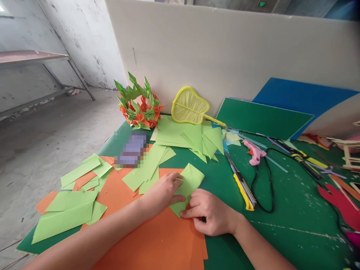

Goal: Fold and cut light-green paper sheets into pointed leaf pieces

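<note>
A light-green sheet of folding paper [192, 177] lies at a slant over large orange sheets [157, 240], with a crease near its top corner. My left hand [163, 190] rests on its left side, fingers bent and thumb pressed on the paper. At the lower corner, my right hand [212, 212] grips the edge with curled fingers, thumb and forefinger close together. The underside of the paper and part of its left edge are hidden by my hands. Just beyond my left hand lie more green paper strips [146, 168].
Across the green table [287, 202] lie a yellow utility knife [244, 187], a pink glue gun [254, 152] with black cord, and cut green pieces [64, 221]. Behind stand a green-orange paper-flower ring [140, 108], a yellow fan [189, 107] and a pale partition [225, 52].
</note>
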The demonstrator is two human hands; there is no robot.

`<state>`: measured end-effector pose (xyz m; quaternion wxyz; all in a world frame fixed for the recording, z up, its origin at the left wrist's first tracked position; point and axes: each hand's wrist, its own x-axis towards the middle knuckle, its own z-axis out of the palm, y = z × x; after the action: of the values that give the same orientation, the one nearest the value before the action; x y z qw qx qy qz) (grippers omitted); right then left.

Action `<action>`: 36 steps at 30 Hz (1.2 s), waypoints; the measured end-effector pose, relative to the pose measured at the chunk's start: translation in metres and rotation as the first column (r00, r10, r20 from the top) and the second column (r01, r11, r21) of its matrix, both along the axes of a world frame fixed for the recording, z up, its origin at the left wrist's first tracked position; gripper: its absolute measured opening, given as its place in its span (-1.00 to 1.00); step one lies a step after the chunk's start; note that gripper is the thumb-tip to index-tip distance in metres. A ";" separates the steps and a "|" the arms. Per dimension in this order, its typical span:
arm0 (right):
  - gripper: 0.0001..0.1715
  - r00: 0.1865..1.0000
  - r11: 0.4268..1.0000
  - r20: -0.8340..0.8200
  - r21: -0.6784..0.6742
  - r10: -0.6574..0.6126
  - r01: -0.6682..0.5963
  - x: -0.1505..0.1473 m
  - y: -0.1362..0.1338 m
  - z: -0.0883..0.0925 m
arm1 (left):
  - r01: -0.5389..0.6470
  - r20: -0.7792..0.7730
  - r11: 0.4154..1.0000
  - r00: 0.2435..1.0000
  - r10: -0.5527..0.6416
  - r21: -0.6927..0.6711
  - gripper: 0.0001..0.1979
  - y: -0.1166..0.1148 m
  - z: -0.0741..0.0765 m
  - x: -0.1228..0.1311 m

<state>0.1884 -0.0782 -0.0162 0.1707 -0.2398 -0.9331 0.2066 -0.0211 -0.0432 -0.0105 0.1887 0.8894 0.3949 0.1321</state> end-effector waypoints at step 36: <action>-0.60 0.789 0.788 -0.003 0.053 -0.614 0.613 0.053 0.036 0.001 | 0.517 0.355 0.758 0.848 -0.393 -0.397 -0.64 -0.009 0.028 -0.024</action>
<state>0.2412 -0.0422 -0.0157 0.2277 -0.5267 -0.8110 0.1144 -0.0454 -0.0520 0.0177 0.4772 0.8597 0.1579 0.0910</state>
